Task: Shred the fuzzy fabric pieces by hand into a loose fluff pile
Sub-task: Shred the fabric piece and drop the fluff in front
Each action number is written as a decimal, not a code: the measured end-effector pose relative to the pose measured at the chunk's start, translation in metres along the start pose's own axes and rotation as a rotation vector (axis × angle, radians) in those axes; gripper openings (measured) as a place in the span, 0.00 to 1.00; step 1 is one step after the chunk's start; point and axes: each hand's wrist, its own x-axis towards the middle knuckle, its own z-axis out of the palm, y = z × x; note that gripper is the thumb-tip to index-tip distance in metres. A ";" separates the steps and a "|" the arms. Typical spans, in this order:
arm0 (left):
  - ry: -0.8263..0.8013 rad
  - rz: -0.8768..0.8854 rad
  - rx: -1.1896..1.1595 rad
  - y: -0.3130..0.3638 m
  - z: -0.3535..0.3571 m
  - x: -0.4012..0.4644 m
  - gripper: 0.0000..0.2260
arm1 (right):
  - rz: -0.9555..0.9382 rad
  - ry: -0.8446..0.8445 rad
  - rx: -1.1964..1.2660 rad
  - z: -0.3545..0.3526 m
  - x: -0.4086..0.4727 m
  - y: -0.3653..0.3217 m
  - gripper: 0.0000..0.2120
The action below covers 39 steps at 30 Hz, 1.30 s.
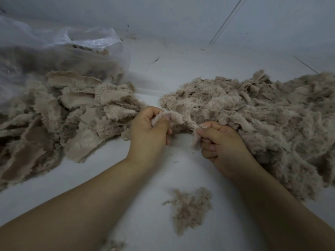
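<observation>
With both hands' fingers (165,122) pinching one fabric strip (181,117) stretched between them, we risk it slipping out untorn, scattering fluff.

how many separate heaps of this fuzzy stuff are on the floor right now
3: unshredded pieces at left, a big fluff pile at right, a small tuft between the forearms. More may sit inside the plastic bag.
</observation>
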 end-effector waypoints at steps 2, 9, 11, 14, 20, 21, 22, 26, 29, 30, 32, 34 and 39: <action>-0.018 0.018 -0.037 0.003 0.001 -0.003 0.07 | 0.011 0.001 0.020 0.000 0.000 0.000 0.11; 0.120 -0.040 -0.158 0.006 -0.002 0.000 0.10 | 0.028 0.032 0.015 0.003 -0.001 -0.001 0.28; 0.116 -0.050 -0.174 0.005 -0.001 0.000 0.09 | 0.039 0.059 0.030 0.003 -0.001 -0.001 0.22; 0.012 -0.013 -0.164 0.006 0.003 -0.005 0.11 | 0.043 0.108 0.031 0.001 0.002 0.000 0.11; -0.025 0.303 0.042 0.012 0.006 -0.015 0.08 | -0.049 0.042 0.008 0.000 -0.002 0.001 0.15; -0.026 0.370 0.109 0.011 0.006 -0.016 0.09 | -0.061 0.024 0.004 -0.001 -0.003 0.001 0.15; -0.033 0.422 0.180 0.010 0.007 -0.016 0.10 | -0.067 0.007 -0.004 -0.001 -0.003 0.002 0.15; -0.133 0.450 0.398 0.002 0.005 -0.013 0.08 | -0.070 -0.045 -0.071 0.001 -0.006 0.000 0.10; -0.234 0.554 0.511 0.000 0.005 -0.013 0.08 | -0.047 -0.076 -0.072 0.001 -0.006 -0.002 0.14; -0.252 0.591 0.515 0.000 0.006 -0.012 0.08 | -0.049 -0.083 -0.084 0.002 -0.007 -0.002 0.17; -0.281 0.638 0.483 0.000 0.007 -0.010 0.08 | -0.052 -0.092 -0.096 0.004 -0.007 -0.002 0.17; -0.303 0.637 0.457 0.000 0.006 -0.011 0.12 | -0.032 -0.064 -0.056 0.004 -0.006 -0.002 0.18; -0.261 0.202 0.165 0.000 0.008 -0.014 0.07 | -0.014 -0.025 -0.071 0.004 -0.006 -0.001 0.25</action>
